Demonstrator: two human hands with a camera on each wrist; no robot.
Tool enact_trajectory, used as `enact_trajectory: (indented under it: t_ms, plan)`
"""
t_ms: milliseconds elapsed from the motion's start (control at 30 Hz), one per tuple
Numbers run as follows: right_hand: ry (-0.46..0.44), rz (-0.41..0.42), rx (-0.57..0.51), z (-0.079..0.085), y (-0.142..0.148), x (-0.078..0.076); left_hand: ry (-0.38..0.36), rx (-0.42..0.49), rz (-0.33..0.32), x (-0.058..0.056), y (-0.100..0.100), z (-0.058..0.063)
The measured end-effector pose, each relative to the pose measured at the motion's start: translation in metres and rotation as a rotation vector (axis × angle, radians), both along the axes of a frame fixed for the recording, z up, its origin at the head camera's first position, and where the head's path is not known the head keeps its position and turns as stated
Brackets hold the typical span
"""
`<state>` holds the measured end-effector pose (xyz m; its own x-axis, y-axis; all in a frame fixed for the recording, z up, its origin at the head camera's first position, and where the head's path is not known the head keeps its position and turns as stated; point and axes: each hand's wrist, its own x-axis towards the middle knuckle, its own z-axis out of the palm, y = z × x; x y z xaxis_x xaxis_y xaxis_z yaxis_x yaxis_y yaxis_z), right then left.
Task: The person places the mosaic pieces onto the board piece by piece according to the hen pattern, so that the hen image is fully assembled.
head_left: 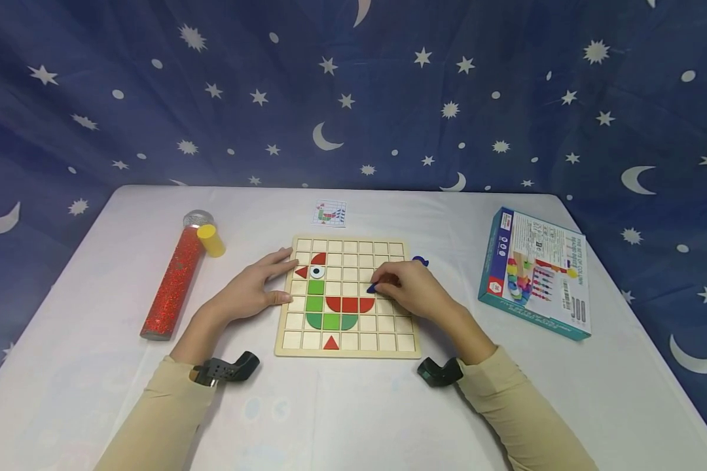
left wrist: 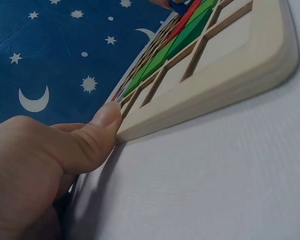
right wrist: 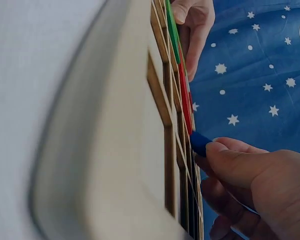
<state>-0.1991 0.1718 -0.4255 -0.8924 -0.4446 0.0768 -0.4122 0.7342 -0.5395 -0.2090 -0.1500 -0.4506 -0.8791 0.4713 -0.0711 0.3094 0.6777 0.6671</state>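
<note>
A wooden grid board (head_left: 347,354) lies on the table with red, green and dark green pieces set in its cells in a bird-like figure. An eye piece (head_left: 317,271) sits near the top left, and a red triangle (head_left: 331,343) lies in the bottom row. My left hand (head_left: 244,288) rests against the board's left edge, thumb touching the rim and fingers stretched forward. Between thumb and fingertips my right hand (head_left: 415,288) pinches a small blue piece (right wrist: 200,143), just above the red row's right end. Its full shape is hidden by the fingers.
More blue pieces (head_left: 421,260) lie beyond the board's right edge, partly hidden. A small picture card (head_left: 330,213) is behind the board. Left stand a red glittery tube (head_left: 173,288) and a yellow cylinder (head_left: 211,241); a toy box (head_left: 536,275) lies right.
</note>
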Motion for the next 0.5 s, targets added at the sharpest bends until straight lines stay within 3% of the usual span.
enact_trajectory:
  t_ms: [500]
  plan:
    - [0.054, 0.018, 0.036, -0.0061, -0.0057, 0.0008, 0.008, -0.004, -0.006, -0.0001, 0.0000, 0.0007]
